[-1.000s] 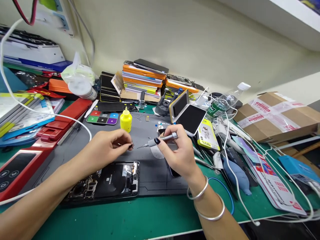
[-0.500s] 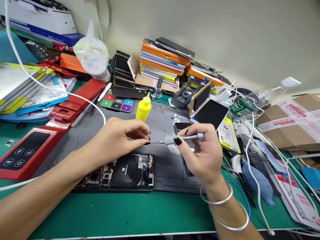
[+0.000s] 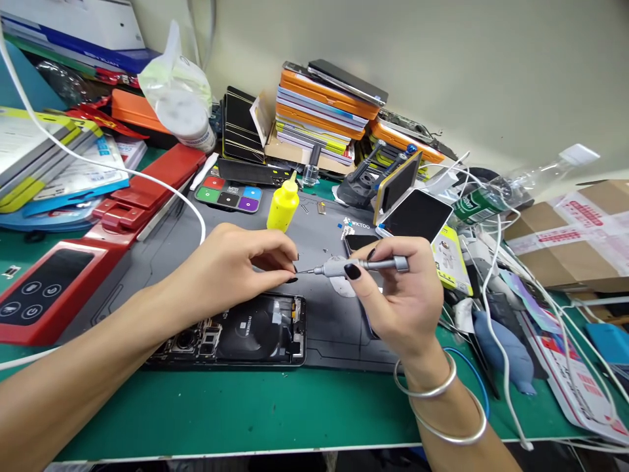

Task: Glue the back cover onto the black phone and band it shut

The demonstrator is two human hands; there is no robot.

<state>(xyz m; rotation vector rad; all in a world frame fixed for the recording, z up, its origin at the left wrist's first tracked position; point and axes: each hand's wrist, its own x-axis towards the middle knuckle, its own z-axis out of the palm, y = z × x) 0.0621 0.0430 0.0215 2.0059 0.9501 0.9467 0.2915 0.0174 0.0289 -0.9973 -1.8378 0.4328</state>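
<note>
My right hand (image 3: 400, 288) grips a slim grey precision screwdriver (image 3: 339, 266), held almost level with its tip pointing left. At that tip, the thumb and fingers of my left hand (image 3: 246, 262) are pinched together. Whatever sits in the pinch, if anything, is too small to make out. Below my left hand lies an opened phone (image 3: 255, 331) on the grey work mat (image 3: 344, 328), its camera modules and black inner cover exposed. My left wrist and forearm hide part of its upper left side.
A yellow squeeze bottle (image 3: 284, 206) stands beyond my left hand, near a colour-coded screw tray (image 3: 228, 196). On the left is a red device with a touch panel (image 3: 37, 285). Phones (image 3: 415, 219), a blue air blower (image 3: 506, 354) and white cables (image 3: 494, 314) crowd the right.
The screwdriver tip has shifted slightly left, closer into my left fingertips. Both hands keep their grips. The whole view has tilted a little.
</note>
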